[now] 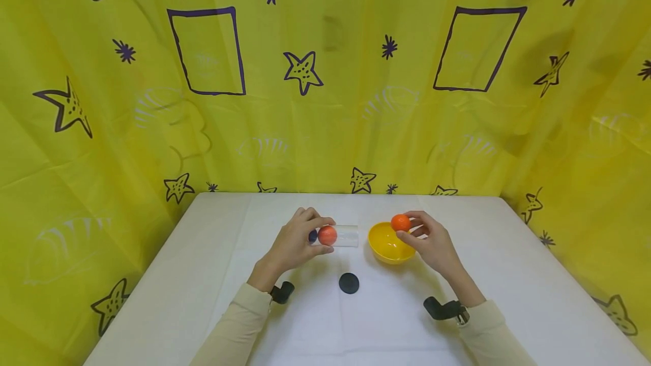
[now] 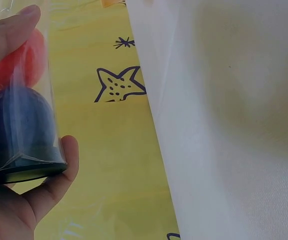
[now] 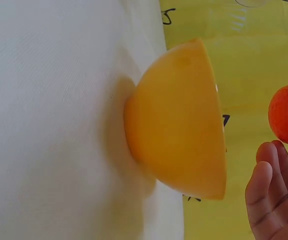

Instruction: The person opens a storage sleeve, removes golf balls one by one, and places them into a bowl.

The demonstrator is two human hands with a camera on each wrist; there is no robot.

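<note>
My left hand (image 1: pixel 299 242) grips a clear plastic tube (image 1: pixel 348 236) that lies sideways above the table, its far end pointing right. Inside are a dark blue ball (image 2: pixel 19 120) by the black end cap (image 2: pixel 26 171) and a pinkish-red ball (image 1: pixel 328 235) beside it. My right hand (image 1: pixel 432 242) pinches an orange golf ball (image 1: pixel 400 223) between thumb and fingertips, over the back right of a yellow bowl (image 1: pixel 389 250). In the right wrist view the ball (image 3: pixel 287 116) is held beyond the rim of the upright bowl (image 3: pixel 176 125).
A round black lid (image 1: pixel 348 283) lies flat on the white table (image 1: pixel 315 326), in front of the tube and bowl. Behind the table hangs a yellow curtain (image 1: pixel 335 123) with drawn stars. Each wrist wears a black camera mount (image 1: pixel 441 308).
</note>
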